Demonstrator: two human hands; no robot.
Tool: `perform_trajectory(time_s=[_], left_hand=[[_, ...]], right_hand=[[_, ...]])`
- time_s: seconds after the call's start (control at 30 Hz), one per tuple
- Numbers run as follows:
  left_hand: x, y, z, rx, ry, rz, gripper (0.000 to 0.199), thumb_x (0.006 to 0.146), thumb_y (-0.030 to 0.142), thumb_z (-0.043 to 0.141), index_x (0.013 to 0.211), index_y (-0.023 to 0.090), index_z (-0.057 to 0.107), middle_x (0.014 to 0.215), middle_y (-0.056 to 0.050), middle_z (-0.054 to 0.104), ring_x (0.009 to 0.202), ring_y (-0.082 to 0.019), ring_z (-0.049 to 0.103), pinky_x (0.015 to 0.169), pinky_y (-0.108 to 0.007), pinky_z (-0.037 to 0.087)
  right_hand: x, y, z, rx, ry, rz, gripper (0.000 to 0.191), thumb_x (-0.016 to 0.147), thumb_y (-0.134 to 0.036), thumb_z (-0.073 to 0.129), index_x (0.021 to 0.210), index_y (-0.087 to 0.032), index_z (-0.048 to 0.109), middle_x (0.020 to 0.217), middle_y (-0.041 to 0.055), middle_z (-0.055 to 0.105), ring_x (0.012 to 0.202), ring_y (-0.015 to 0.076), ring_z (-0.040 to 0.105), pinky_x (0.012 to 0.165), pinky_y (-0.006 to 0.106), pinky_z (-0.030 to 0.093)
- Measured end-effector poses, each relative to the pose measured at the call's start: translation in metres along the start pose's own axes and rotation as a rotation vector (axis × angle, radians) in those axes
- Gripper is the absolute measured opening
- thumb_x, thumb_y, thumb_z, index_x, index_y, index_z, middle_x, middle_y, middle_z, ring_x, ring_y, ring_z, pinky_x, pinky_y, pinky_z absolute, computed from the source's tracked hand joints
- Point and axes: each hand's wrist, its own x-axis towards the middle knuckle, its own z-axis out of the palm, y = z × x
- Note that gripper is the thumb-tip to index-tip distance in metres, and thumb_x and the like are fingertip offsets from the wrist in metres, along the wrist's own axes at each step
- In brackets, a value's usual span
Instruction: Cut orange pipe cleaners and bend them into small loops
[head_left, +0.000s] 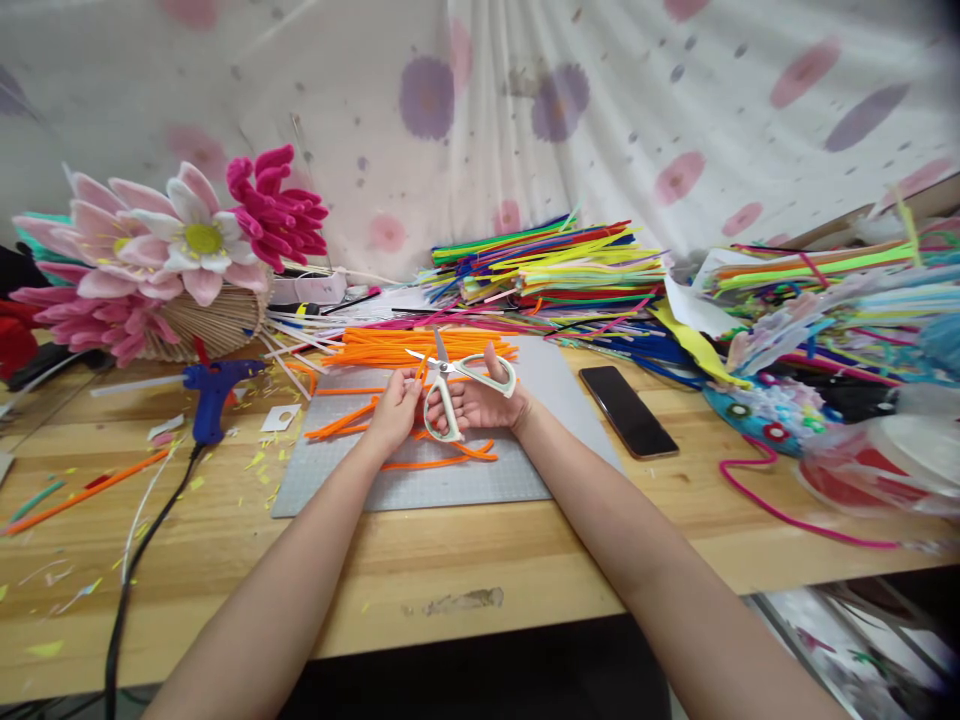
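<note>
My right hand [486,402] has its thumb and fingers through the pale-handled scissors [444,368], whose blades stand apart and point away and to the left. Close beside the blades, my left hand [396,404] pinches an orange pipe cleaner [423,370]. Both hands are above a grey cutting mat [517,485]. Loose orange pipe cleaners [442,462] lie bent on the mat under and around my hands. Behind them is a thick row of orange pipe cleaners [375,347] at the mat's far edge.
A blue glue gun [215,395] with a black cord stands left of the mat, near fluffy flowers [202,240]. On the right lie a phone [628,410] and a plastic-wrapped roll [892,460]. Multicoloured pipe cleaner bundles [555,262] are piled at the back.
</note>
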Motion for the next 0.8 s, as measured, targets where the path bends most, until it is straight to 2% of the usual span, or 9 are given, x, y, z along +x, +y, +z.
perform_trajectory(time_s=[0.1, 0.2, 0.33, 0.53, 0.73, 0.8], left_hand=[[0.0, 0.0, -0.002, 0.17, -0.072, 0.143, 0.016, 0.079, 0.03, 0.05, 0.069, 0.018, 0.054, 0.062, 0.003, 0.053, 0.057, -0.01, 0.047, 0.057, -0.02, 0.038], [0.0, 0.0, -0.003, 0.235, -0.098, 0.192, 0.017, 0.079, 0.028, 0.049, 0.069, 0.018, 0.059, 0.062, 0.002, 0.055, 0.061, -0.011, 0.048, 0.06, -0.021, 0.038], [0.004, -0.005, -0.005, 0.233, -0.113, 0.177, 0.015, 0.078, 0.028, 0.05, 0.077, 0.019, 0.063, 0.064, 0.001, 0.056, 0.06, -0.013, 0.049, 0.058, -0.021, 0.037], [0.008, -0.013, -0.009, 0.187, -0.203, 0.138, 0.017, 0.079, 0.029, 0.047, 0.077, 0.018, 0.061, 0.054, 0.002, 0.051, 0.051, -0.01, 0.045, 0.052, -0.02, 0.035], [0.003, -0.003, -0.005, 0.109, -0.173, 0.056, 0.018, 0.077, 0.03, 0.051, 0.066, 0.017, 0.056, 0.051, 0.002, 0.051, 0.043, -0.007, 0.034, 0.043, -0.019, 0.025], [0.001, 0.003, -0.004, 0.062, -0.154, 0.028, 0.019, 0.077, 0.03, 0.051, 0.065, 0.016, 0.054, 0.05, 0.002, 0.051, 0.041, -0.006, 0.031, 0.042, -0.019, 0.023]], right_hand=[[0.0, 0.0, -0.002, 0.007, 0.01, -0.035, 0.088, 0.07, -0.079, 0.016, 0.099, -0.005, 0.054, 0.087, 0.0177, 0.064, 0.081, 0.0224, 0.061, 0.079, 0.037, 0.045], [0.001, 0.0, -0.005, 0.018, 0.047, -0.09, 0.086, 0.072, -0.078, 0.015, 0.097, -0.007, 0.055, 0.082, 0.015, 0.064, 0.079, 0.0208, 0.06, 0.077, 0.035, 0.045], [0.002, 0.0, -0.004, 0.038, 0.082, -0.127, 0.083, 0.071, -0.078, 0.017, 0.093, -0.008, 0.056, 0.077, 0.0122, 0.062, 0.075, 0.0195, 0.058, 0.074, 0.035, 0.045], [0.004, 0.003, 0.004, 0.079, 0.074, -0.158, 0.083, 0.068, -0.081, 0.015, 0.085, -0.01, 0.054, 0.061, 0.0052, 0.053, 0.058, 0.0148, 0.05, 0.057, 0.029, 0.043], [0.012, 0.005, 0.001, 0.049, 0.146, -0.178, 0.069, 0.076, -0.074, 0.017, 0.079, -0.013, 0.05, 0.05, -0.0022, 0.04, 0.042, 0.0078, 0.036, 0.041, 0.02, 0.033], [0.014, 0.005, -0.001, 0.01, 0.148, -0.176, 0.067, 0.077, -0.072, 0.019, 0.078, -0.013, 0.05, 0.049, -0.003, 0.039, 0.041, 0.0072, 0.035, 0.04, 0.019, 0.032]])
